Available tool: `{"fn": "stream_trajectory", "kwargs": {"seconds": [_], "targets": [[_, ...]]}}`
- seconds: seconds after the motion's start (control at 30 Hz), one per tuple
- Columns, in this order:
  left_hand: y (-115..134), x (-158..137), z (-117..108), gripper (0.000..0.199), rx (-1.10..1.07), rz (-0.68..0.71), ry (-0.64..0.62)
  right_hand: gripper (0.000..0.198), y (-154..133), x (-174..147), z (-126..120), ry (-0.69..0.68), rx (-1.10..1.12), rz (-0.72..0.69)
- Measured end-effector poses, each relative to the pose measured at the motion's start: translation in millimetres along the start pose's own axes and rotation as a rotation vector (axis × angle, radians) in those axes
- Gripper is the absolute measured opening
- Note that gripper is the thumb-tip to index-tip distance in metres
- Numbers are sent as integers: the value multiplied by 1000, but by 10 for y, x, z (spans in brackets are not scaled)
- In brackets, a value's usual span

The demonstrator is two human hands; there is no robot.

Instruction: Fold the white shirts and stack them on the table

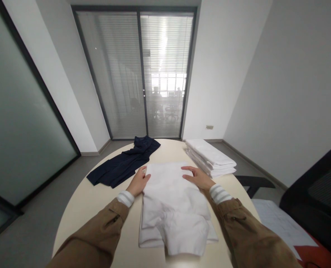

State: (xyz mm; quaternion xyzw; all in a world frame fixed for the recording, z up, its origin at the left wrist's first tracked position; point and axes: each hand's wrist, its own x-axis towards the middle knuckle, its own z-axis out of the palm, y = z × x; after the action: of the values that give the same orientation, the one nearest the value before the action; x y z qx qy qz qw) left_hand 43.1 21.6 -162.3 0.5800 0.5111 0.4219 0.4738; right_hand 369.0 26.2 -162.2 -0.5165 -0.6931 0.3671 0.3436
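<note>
A white garment (173,201) lies partly folded on the round table in front of me. A narrower flap of it, perhaps a sleeve or collar part, hangs toward me at its near end. My left hand (139,181) rests at the garment's far left edge, thumb and fingers apart. On the far right side, my right hand (199,178) touches the top of the cloth with its index finger and thumb spread. Neither hand visibly pinches the fabric. The other fingers of both hands are partly hidden.
Dark navy clothing (123,162) lies at the table's left. A stack of folded white cloths (210,156) sits at the back right. The cream round table (78,219) has a curved edge. To the right stands a black chair (316,197) with papers (279,219) on it.
</note>
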Motion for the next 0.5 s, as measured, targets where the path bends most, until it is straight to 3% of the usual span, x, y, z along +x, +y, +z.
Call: {"fn": "stream_trajectory", "kwargs": {"seconds": [0.17, 0.3, 0.43, 0.5], "targets": [[47, 41, 16, 67, -64, 41, 24, 67, 16, 52, 91, 221, 11, 43], [-11, -73, -55, 64, 94, 79, 95, 52, -100, -36, 33, 284, -98, 28], [-97, -174, -76, 69, 91, -8, -5, 57, -161, -132, -36, 95, -55, 142], [-101, -176, -56, 73, 54, 10, -71, 59, -132, -133, -42, -6, -41, 87]]}}
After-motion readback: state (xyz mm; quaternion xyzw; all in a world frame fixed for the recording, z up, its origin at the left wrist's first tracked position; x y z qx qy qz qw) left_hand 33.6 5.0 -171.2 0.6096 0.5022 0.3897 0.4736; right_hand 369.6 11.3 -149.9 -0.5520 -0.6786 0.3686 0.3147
